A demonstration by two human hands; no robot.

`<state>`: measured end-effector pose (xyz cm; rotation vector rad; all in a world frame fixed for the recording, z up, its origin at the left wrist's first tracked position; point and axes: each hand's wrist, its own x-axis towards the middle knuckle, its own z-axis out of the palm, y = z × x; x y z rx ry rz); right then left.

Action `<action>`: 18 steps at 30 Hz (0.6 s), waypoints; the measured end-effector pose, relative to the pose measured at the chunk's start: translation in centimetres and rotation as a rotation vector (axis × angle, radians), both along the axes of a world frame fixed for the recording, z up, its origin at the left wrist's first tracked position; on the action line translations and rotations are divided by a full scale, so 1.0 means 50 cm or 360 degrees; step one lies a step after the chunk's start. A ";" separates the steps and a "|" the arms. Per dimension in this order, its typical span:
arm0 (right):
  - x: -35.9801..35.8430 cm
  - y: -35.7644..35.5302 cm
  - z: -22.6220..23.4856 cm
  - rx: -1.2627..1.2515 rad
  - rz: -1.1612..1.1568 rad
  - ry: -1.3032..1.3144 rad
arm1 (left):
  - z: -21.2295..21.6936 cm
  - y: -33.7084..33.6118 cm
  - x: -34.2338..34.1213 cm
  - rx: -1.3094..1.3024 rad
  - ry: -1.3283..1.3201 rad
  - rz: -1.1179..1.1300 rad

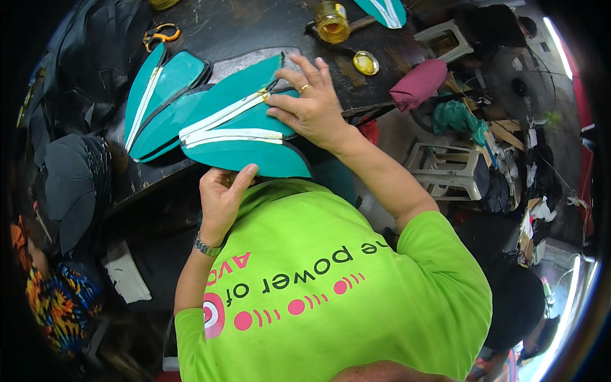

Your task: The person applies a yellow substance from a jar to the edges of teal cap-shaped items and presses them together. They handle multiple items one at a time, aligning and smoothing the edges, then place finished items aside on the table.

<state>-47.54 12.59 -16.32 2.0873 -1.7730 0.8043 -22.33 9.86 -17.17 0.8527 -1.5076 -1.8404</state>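
Observation:
A teal panel (245, 118) with white strips along its V-shaped edges lies at the near edge of the dark table, partly over my lap. My left hand (223, 194), wearing a metal watch, grips its near edge, thumb on top and fingers underneath. My right hand (312, 105), with a ring on it, bends over the panel's right side. Its thumb and forefinger come together at a white strip's end, around a small yellowish spot I cannot make out; the other fingers spread away. More teal panels (168, 118) with black edging lie at the left, partly overlapped.
An open jar of yellow glue (331, 24) stands at the back, its lid (366, 62) beside it. Orange-handled scissors (161, 35) lie at the far left. Another teal panel (385, 11) is farther back. Plastic stools (445, 170) and a fan (522, 86) stand at right.

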 end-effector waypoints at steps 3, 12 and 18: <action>0.005 -0.001 0.007 0.0027 -0.0007 -0.0115 | 0.030 -0.022 -0.023 -0.0319 -0.0182 0.0039; -0.125 0.001 0.060 -0.0121 -0.0677 -0.0369 | 0.104 -0.221 -0.057 -0.1137 -0.0569 0.0206; -0.170 -0.032 0.037 0.0438 -0.1061 0.0186 | 0.091 -0.246 -0.111 -0.1458 -0.0742 0.0316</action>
